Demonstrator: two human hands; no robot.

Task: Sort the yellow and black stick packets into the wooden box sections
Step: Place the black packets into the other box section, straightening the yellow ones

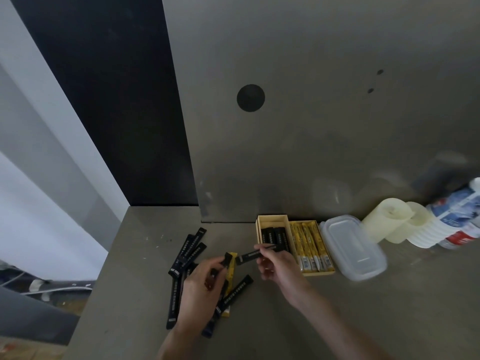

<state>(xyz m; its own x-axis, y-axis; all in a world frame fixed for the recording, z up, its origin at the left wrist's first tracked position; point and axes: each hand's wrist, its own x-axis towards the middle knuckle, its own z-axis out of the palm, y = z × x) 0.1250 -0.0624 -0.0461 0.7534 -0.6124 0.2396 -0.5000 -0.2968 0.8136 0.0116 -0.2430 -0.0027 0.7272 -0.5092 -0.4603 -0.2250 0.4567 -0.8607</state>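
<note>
Counter [145,255], far left: loose black packets [191,249] lie fanned and overlapping, at about 9 o'clock from the wooden box [272,217].

Left hand [201,284] sits over the heap. Its grip is curled round one black stick [228,259]. More lie under the palm, count hidden. A lone yellow packet [231,271] shows at 3 o'clock of that hand, partly buried under black ones.
- Risk: lifting the stick drags its neighbours. The yellow one could be scooped along unseen and end up in the wrong section.

Right hand [275,266], at 3 o'clock of the left: grip pinches a second black stick [250,255] near one end, between thumb and fingertips. The free end points toward 9 o'clock, off the box's near-left corner.
- Risk: an end pinch looks weak, so the stick may pivot, slip, or catch the box wall going in.
- Risk: it lies crosswise to the sections, which run 12 to 6. Unless turned, it could bridge the divider.

Wooden box, against the back wall: left section holds boxed black sticks [275,236]. Right section is packed with yellow sticks [310,245].

At 3 o'clock of the box is a lidded plastic tub [353,248], touching or just beside, cannot tell. Further right are pale candles [387,219] and wrapped bottles [457,219].
- Risk: a wide swing of the right forearm could knock the tub.
</note>
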